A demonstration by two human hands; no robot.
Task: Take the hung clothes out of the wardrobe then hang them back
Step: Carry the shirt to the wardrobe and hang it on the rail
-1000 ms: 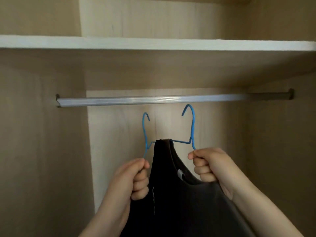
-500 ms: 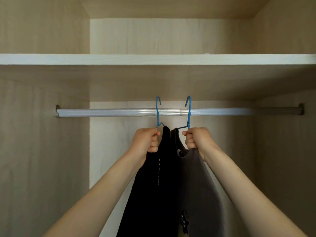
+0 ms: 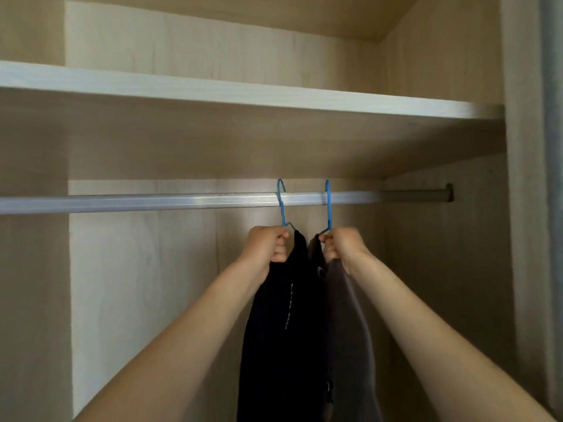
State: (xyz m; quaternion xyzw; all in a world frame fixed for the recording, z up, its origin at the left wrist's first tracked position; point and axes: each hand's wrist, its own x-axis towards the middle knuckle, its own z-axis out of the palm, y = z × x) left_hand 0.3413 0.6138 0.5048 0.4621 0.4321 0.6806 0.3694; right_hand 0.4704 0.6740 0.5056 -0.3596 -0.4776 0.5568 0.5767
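Note:
Two blue wire hangers hook over the silver wardrobe rail (image 3: 152, 203). The left hanger (image 3: 282, 208) carries a black garment (image 3: 280, 330); the right hanger (image 3: 327, 208) carries a dark grey garment (image 3: 350, 330). My left hand (image 3: 265, 246) grips the left hanger just below its hook. In the same way my right hand (image 3: 342, 246) grips the right hanger at its neck. Both garments hang side by side between my forearms, touching each other.
A pale wooden shelf (image 3: 243, 94) runs across just above the rail. The wardrobe's right side wall (image 3: 441, 269) and its front edge (image 3: 524, 208) stand close to the right hanger. The rail's right bracket (image 3: 448, 192) sits at that wall.
Both hands lifted the hangers from below the rail up onto it; the hooks now sit over the rail. My view has shifted left, so the hangers appear nearer the rail's right end.

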